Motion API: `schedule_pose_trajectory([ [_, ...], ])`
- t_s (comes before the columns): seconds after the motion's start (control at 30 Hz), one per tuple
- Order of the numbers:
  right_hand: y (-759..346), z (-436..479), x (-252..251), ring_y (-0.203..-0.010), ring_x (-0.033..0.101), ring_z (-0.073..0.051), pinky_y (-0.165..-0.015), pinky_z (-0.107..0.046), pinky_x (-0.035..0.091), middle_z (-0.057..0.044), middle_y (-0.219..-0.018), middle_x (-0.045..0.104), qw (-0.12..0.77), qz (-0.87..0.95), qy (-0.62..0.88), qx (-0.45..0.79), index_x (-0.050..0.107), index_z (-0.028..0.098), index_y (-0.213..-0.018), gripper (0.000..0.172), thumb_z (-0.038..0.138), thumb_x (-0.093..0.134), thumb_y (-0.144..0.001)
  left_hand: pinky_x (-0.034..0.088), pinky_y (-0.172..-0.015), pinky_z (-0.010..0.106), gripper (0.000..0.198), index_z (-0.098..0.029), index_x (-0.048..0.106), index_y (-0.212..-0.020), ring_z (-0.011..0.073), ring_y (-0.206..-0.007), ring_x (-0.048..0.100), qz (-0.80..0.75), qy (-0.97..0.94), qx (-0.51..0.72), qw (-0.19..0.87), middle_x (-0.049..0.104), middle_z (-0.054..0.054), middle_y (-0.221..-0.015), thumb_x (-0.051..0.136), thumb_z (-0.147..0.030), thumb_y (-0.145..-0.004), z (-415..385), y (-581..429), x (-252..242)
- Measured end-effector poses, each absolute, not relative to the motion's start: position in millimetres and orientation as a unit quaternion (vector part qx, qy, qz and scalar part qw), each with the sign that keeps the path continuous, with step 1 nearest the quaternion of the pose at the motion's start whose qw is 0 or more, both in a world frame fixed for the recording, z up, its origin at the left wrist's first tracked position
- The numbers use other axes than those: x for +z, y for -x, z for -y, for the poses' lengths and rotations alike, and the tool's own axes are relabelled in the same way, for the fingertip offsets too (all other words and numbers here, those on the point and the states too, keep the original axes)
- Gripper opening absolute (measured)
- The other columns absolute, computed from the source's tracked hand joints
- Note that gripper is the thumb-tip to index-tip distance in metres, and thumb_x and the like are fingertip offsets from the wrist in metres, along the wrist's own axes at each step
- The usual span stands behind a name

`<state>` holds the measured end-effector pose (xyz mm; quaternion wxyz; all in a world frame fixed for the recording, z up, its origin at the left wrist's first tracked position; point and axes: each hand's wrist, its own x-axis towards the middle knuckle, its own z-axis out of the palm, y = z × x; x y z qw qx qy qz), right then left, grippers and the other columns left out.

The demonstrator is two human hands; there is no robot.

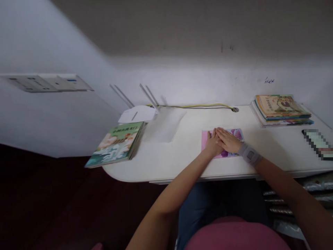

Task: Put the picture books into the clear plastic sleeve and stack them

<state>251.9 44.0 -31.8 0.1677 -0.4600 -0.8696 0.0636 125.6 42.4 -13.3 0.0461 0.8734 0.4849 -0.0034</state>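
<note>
A pink-and-purple printed rectangular sheet or thin booklet (225, 153), apparently of paper, lies flat on the white, round-cornered tabletop (161, 159), directly beneath both hands, with the wall at 12 o'clock and the person at 6. Its long axis runs from 9 to 3 o'clock, across the person's front; the plain pink strip faces 9 o'clock and the purple pattern extends toward 3. Which edge is its top cannot be told. Neither hand is clearly nearer: the bare left hand (214, 144) covers the middle and part of the 9 o'clock half, its fingers toward 12, while the right hand (230, 140), above a grey wristband (251, 154), enters from 4 o'clock with its fingers toward 10, overlapping the left. Both hands are spread flat, neither clenched nor grasping; the palms are hidden. A green-covered illustrated book (117, 144) lies well apart at 9 o'clock, and a stack of colourful picture books (283, 107) at 2 o'clock.
</note>
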Motion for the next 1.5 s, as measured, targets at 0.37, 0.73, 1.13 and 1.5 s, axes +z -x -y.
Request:
schedule_pose_trajectory([
  [0.37, -307, -43, -31, -0.132, 0.034, -0.029, -0.106, -0.047, 0.029, -0.017, -0.142, 0.04, 0.122, 0.856, 0.501, -0.028, 0.042, 0.011, -0.135, 0.056, 0.046, 0.037, -0.092, 0.021, -0.11, 0.041, 0.063, -0.008, 0.032, -0.141, 0.0251, -0.137, 0.026, -0.453, -0.887, 0.091, 0.02, 0.031, 0.015, -0.147, 0.024, -0.049, -0.093, -50, -106, -21],
  [0.73, -339, -48, -41, -0.122, 0.046, -0.028, -0.101, -0.043, 0.035, -0.016, -0.13, 0.053, 0.158, 0.832, 0.531, -0.033, 0.047, 0.011, -0.13, 0.052, 0.043, 0.043, -0.089, 0.024, -0.108, 0.046, 0.069, -0.002, 0.031, -0.139, 0.0323, -0.135, 0.027, -0.617, -0.784, 0.068, 0.027, 0.031, 0.024, -0.145, 0.025, -0.051, -0.092, -51, -63, -22],
  [1.13, -329, -51, -35, -0.107, 0.054, -0.024, -0.091, -0.035, 0.04, -0.014, -0.115, 0.06, 0.177, 0.815, 0.551, -0.031, 0.055, 0.014, -0.114, 0.038, 0.04, 0.046, -0.089, 0.026, -0.107, 0.046, 0.055, -0.005, 0.03, -0.138, 0.0275, -0.133, 0.034, -0.607, -0.783, 0.117, 0.071, 0.04, 0.02, -0.141, 0.032, -0.037, -0.092, -49, -64, -17],
  [1.5, -329, -52, -35, -0.106, 0.054, -0.024, -0.091, -0.035, 0.04, -0.014, -0.114, 0.061, 0.179, 0.814, 0.551, -0.029, 0.056, 0.015, -0.113, 0.037, 0.04, 0.046, -0.089, 0.027, -0.107, 0.047, 0.056, -0.005, 0.028, -0.138, 0.0276, -0.133, 0.033, -0.605, -0.778, 0.141, 0.093, 0.039, 0.021, -0.141, 0.033, -0.036, -0.092, -49, -63, -14],
])
